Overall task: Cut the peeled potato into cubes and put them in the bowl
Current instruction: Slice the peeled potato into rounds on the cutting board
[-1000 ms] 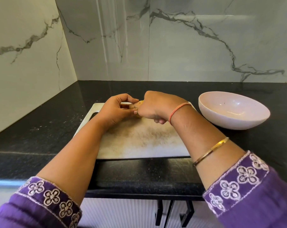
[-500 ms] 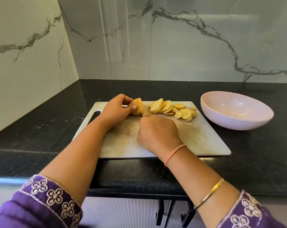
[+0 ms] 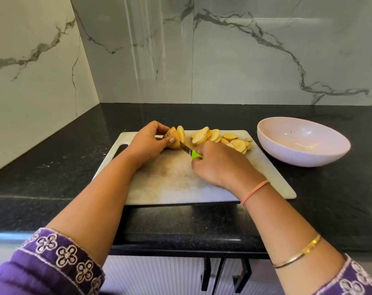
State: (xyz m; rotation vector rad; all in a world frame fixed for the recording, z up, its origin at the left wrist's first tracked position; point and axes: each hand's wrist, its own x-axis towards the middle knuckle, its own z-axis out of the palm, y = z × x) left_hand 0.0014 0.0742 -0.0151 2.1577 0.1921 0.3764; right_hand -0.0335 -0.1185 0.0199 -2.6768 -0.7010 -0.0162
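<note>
I see the left hand curled over the uncut end of the potato, thumb and fingertips pinching it down on the cutting board near the board's far edge; the potato's long axis runs left to right, its cut face turned right; 1 slice stands nearly upright just at that face; the knife lies on a diagonal, its blade pointing away and left into the potato's near side, tip hidden; the right hand grips the green handle, just right of the potato and nearer to me; a pile of slices overlaps further right on the board; the bowl sits on the black counter just beside the board's far right corner.
</note>
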